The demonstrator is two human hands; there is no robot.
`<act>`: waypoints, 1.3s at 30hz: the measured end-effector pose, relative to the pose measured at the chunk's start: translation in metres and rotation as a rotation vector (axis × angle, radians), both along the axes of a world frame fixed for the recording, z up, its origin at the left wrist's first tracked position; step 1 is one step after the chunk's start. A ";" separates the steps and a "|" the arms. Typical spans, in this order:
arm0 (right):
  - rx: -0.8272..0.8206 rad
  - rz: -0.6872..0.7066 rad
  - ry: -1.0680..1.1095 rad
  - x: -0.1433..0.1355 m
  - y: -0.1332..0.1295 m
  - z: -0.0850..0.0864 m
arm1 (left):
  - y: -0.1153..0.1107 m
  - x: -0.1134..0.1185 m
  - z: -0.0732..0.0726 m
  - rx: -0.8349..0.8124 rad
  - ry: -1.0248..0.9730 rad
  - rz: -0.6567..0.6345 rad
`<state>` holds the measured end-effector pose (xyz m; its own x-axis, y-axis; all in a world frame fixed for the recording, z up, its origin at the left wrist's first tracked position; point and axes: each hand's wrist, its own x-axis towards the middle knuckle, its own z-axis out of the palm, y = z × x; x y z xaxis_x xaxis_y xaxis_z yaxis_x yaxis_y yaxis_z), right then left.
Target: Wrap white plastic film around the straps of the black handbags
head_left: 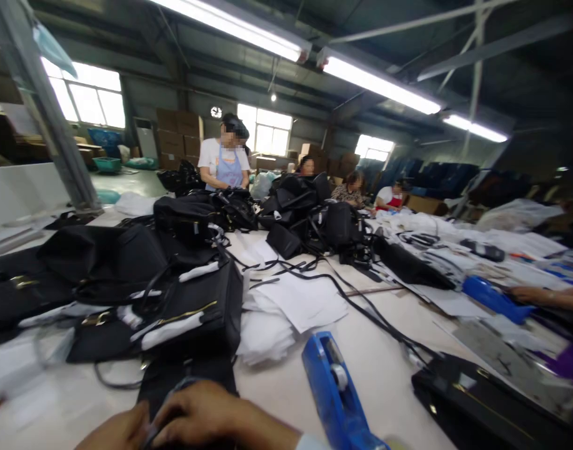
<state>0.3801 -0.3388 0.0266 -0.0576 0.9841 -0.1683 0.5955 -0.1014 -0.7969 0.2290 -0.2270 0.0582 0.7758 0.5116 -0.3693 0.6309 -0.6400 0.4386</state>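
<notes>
At the bottom of the view, my right hand (199, 409) is closed, its fingers bent around a dark strap of a black bag (187, 372). Close beside it, my left hand (127, 428) is pinched on the same strap, partly cut off by the lower edge. Blur hides the exact grip. Just behind lies another black handbag (197, 306) with a gold zip and white wrapping on its handles. A blue tape dispenser (335, 390) stands to the right of my right forearm, near a stack of white paper sheets (300, 300).
Black bags (305, 200) are heaped across the table's middle. Another black bag (487, 400) lies at the right. A co-worker's hand (530, 294) is beside a second blue tape dispenser (495, 299). A person in a blue apron (229, 169) stands opposite. A metal post (56, 119) rises at left.
</notes>
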 end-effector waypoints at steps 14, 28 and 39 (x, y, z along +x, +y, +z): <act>0.181 -0.091 -0.160 0.007 -0.010 -0.007 | -0.006 0.018 0.004 0.146 0.182 -0.075; 0.075 -0.100 -0.277 0.014 -0.015 -0.022 | -0.032 0.042 -0.007 0.172 0.112 -0.142; 0.056 -0.165 -0.027 0.019 -0.012 -0.023 | -0.026 0.060 -0.022 0.103 0.073 -0.086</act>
